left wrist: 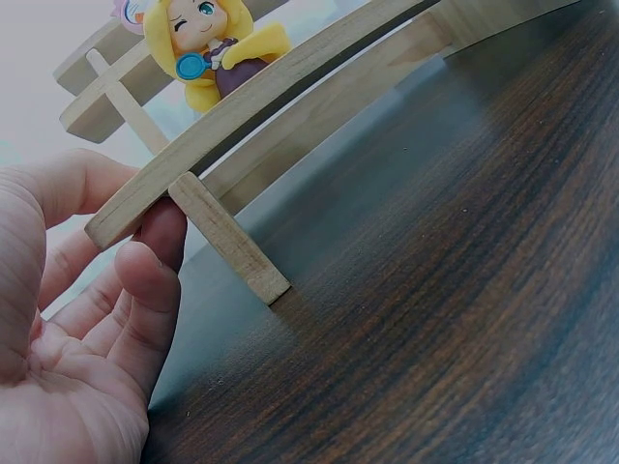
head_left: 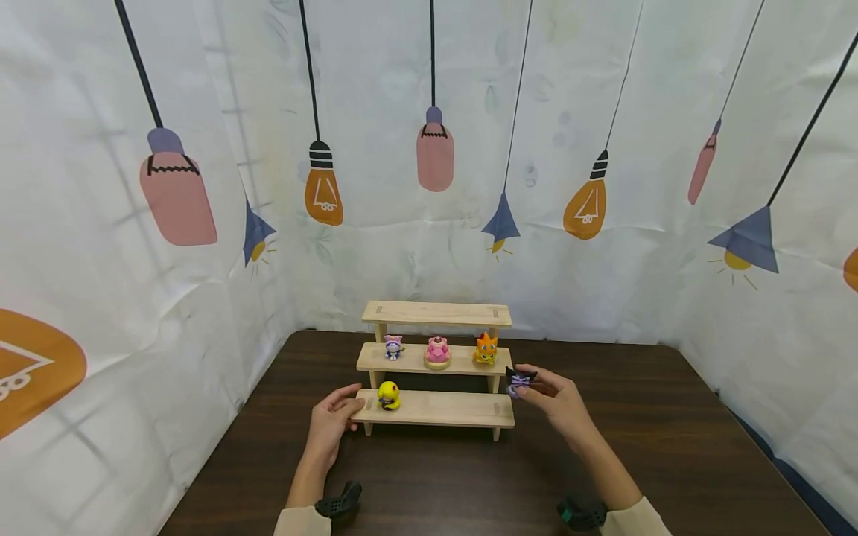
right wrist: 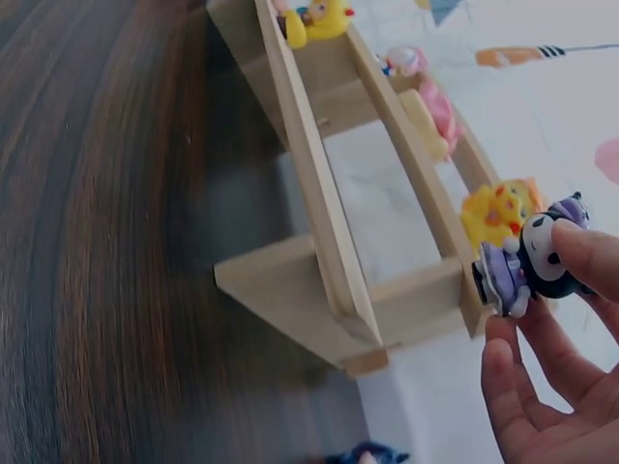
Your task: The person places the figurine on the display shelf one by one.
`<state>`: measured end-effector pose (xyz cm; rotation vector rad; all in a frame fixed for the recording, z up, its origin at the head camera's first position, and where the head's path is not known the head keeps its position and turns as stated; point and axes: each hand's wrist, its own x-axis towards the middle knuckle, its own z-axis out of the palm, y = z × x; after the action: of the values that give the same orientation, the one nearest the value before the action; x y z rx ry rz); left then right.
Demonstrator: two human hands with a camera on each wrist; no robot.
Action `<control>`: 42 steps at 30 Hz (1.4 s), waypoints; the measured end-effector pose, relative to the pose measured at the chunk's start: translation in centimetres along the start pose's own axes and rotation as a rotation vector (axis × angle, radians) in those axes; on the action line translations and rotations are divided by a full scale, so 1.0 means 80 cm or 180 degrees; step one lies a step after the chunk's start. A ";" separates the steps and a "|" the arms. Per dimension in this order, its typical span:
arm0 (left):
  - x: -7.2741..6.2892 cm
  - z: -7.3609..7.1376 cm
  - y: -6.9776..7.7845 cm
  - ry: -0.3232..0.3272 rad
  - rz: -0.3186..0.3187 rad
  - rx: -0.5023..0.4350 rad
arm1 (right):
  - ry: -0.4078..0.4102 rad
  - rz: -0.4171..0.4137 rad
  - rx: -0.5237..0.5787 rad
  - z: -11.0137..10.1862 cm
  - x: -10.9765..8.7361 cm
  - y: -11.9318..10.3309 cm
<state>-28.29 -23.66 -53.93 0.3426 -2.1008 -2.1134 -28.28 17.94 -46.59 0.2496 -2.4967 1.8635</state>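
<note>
A three-tier wooden display stand [head_left: 442, 408] stands on the dark table. At its left end, my left hand [head_left: 331, 423] grips the bottom board, thumb and fingers around the board's edge [left wrist: 145, 208]. Beside that hand on the same board sits a yellow-hooded figurine [head_left: 389, 395], which holds something blue and round in the left wrist view. My right hand [head_left: 561, 402] pinches a black-and-purple figurine [right wrist: 542, 253] between thumb and fingers, just off the stand's right side. The middle board carries a small purple-and-pink figurine [head_left: 393, 347], a pink figurine [head_left: 438, 353] and an orange-and-yellow figurine [head_left: 485, 348].
The top board [head_left: 436, 313] bears nothing. Dark wood-grain table [head_left: 429, 484] surrounds the stand. White cloth [head_left: 402, 253] printed with hanging lamps encloses the back and sides. A dark blue object [right wrist: 368, 453] shows partly at the right wrist view's lower edge.
</note>
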 end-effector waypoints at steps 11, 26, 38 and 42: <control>0.001 0.000 -0.002 -0.0020 0.0013 -0.0036 | -0.0200 -0.0227 0.0038 0.028 0.003 -0.010; 0.001 0.001 -0.003 0.0000 0.0024 -0.0081 | -0.0386 -0.0216 0.0049 0.072 0.009 -0.020; 0.000 0.000 -0.003 -0.0010 0.0018 -0.0097 | -0.0553 -0.0342 0.0090 0.106 0.010 -0.025; 0.001 0.000 -0.002 -0.0003 0.0007 -0.0086 | -0.0543 -0.0336 0.0155 0.116 0.011 -0.024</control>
<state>-28.33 -23.63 -54.13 0.3361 -2.0700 -2.1390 -28.14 8.41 -47.32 0.5524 -2.4883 1.9391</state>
